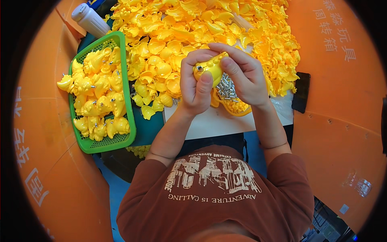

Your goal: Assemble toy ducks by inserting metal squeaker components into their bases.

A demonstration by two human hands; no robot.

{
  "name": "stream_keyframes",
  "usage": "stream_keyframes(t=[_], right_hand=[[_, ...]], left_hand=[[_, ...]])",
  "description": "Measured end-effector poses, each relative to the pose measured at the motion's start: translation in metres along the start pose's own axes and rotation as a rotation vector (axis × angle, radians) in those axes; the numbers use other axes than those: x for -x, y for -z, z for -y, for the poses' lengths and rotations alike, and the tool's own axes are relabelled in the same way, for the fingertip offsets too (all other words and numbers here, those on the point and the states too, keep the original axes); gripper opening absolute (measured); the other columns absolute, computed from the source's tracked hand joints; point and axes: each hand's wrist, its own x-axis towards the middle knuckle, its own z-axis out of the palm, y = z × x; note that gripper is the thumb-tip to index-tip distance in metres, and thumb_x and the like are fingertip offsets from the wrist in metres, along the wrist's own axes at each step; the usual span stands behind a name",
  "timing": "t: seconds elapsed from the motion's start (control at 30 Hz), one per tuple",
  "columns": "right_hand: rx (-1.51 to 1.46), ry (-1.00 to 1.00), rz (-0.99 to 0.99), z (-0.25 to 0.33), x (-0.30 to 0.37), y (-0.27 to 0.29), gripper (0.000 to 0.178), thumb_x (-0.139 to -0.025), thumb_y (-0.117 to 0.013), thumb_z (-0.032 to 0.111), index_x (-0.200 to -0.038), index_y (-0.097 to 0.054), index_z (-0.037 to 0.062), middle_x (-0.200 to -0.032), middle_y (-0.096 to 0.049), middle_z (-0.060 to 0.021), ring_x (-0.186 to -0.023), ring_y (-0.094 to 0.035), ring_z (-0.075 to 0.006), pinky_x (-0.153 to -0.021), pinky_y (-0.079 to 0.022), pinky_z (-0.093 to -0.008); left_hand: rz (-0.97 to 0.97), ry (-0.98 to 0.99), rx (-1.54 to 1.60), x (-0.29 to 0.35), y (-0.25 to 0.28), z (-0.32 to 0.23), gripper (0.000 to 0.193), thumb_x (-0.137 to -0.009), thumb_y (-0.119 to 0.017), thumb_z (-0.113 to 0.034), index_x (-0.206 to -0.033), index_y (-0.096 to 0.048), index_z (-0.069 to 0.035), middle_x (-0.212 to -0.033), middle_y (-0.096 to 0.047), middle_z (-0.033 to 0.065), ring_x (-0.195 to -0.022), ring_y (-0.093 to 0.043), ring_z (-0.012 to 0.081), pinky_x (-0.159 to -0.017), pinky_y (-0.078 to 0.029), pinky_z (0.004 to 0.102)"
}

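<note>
Between both hands I hold a yellow plastic toy figure (213, 69), with a small metal part showing at its left end. My left hand (195, 82) wraps its left side, thumb pressed on the front. From the other side my right hand (246, 74) grips it with thumb and fingers. Just below them, small silver metal cylinders (227, 88) lie in a yellow tray (241, 113) beside small yellow pieces (236, 106). The tray is partly hidden by my right hand and wrist.
A large heap of yellow plastic shell pieces (177, 28) covers the far table. At left, a green basket (130, 121) holds several yellow figures (98, 97) with metal parts. A white bottle (90, 20) stands behind it. A dark phone (301, 92) lies right. Orange panels (334, 121) flank both sides.
</note>
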Motion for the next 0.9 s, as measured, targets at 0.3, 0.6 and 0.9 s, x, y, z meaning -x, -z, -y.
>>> stream_keyframes(t=[0.3, 0.6, 0.9], right_hand=[[-0.076, 0.094, -0.196, -0.018, 0.001, -0.021, 0.019, -0.090, -0.053, 0.007, -0.104, -0.061, -0.0043, -0.097, -0.063, -0.0078, -0.089, -0.057, -0.0107, -0.079, -0.045, -0.0222], [-0.202, -0.070, -0.530, -0.034, -0.027, -0.009, 0.024, -0.092, -0.051, 0.017, -0.099, -0.060, -0.0049, -0.088, -0.064, -0.0077, -0.079, -0.060, -0.0112, -0.071, -0.048, -0.0234], [-0.748, -0.434, -0.089, -0.030, -0.018, 0.017, 0.019, -0.089, -0.050, 0.014, -0.095, -0.061, -0.0006, -0.084, -0.063, -0.0076, -0.071, -0.062, -0.0141, -0.064, -0.051, -0.0253]], left_hand=[[-0.212, 0.004, -0.277, 0.004, -0.004, -0.006, 0.039, -0.095, -0.039, -0.035, -0.104, -0.049, 0.002, -0.106, -0.054, 0.0165, -0.093, -0.054, 0.0186, -0.081, -0.046, 0.0299], [-0.122, 0.308, -0.069, -0.001, 0.000, -0.003, 0.053, -0.091, -0.049, -0.039, -0.120, -0.041, 0.004, -0.117, -0.048, 0.0121, -0.093, -0.055, 0.0152, -0.079, -0.045, 0.0261], [0.151, 0.271, -0.285, -0.013, 0.019, 0.004, 0.056, -0.074, -0.075, -0.028, -0.116, -0.054, 0.001, -0.129, -0.042, 0.0139, -0.121, -0.041, 0.0252, -0.096, -0.034, 0.0313]])
